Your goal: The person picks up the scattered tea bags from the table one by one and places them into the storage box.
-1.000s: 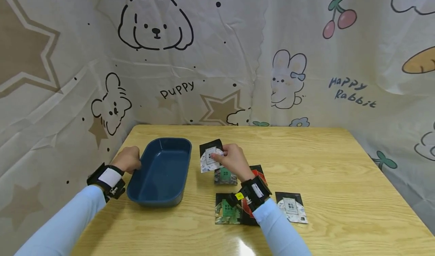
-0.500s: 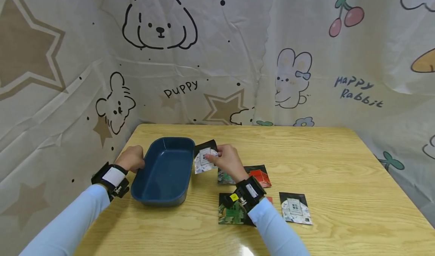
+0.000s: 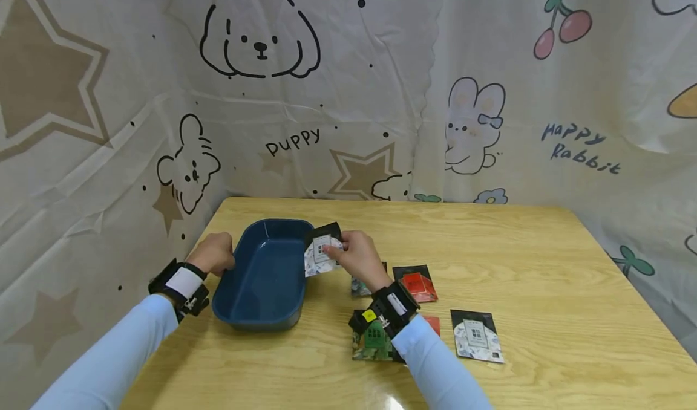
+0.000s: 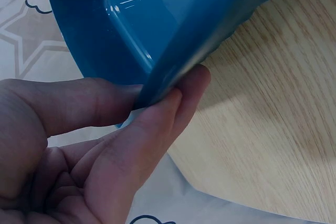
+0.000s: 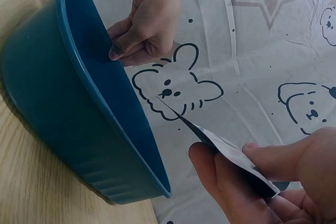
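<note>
My left hand (image 3: 213, 254) pinches the left rim of a deep blue rectangular basin (image 3: 261, 324); in the left wrist view the thumb lies inside the rim and the fingers outside. A flat black-and-white sachet (image 3: 317, 259) is pinched by my right hand (image 3: 362, 257), thumb on its upper face and fingers beneath. In the head view this sachet overlaps the basin's right rim. The right wrist view shows the sachet (image 5: 231, 153) nearly edge-on, beside the basin's outer wall (image 5: 68, 108). Nothing lies on the visible basin floor.
Several sachets lie on the wooden table (image 3: 523, 265) to the right: a red one (image 3: 417, 284), a green one (image 3: 373, 342) and a black-and-white one (image 3: 477, 336). My right forearm partly covers others. A printed cloth (image 3: 272, 107) hangs along the table's back and left.
My right hand has carried the sachet leftward, from above the other sachets to the basin's right rim. The left hand keeps its grip on the basin. The head view has shifted slightly.
</note>
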`<state>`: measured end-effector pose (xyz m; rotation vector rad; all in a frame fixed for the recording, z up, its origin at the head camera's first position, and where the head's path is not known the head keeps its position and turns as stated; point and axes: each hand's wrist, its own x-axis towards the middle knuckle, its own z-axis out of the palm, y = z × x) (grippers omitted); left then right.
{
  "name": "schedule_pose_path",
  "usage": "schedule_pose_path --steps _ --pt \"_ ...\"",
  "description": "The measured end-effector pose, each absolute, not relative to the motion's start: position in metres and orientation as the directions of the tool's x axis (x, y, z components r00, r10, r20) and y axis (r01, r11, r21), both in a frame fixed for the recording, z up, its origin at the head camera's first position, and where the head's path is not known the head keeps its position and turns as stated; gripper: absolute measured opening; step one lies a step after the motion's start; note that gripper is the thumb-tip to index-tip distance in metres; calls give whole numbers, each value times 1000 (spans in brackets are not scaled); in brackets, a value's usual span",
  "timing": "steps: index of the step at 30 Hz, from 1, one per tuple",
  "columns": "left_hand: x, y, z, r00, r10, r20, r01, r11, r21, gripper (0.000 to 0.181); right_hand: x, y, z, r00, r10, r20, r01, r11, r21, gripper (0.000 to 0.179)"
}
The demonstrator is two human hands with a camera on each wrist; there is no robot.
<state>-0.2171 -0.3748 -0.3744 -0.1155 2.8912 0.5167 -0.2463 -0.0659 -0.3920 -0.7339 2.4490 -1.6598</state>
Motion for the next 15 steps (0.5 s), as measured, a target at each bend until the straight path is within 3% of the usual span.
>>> schedule_pose_path --steps 15 --pt "-217 -375 -374 -980 -44 -195 -109 937 333 38 -241 -84 -392 -860 -478 179 -333 260 -906 13"
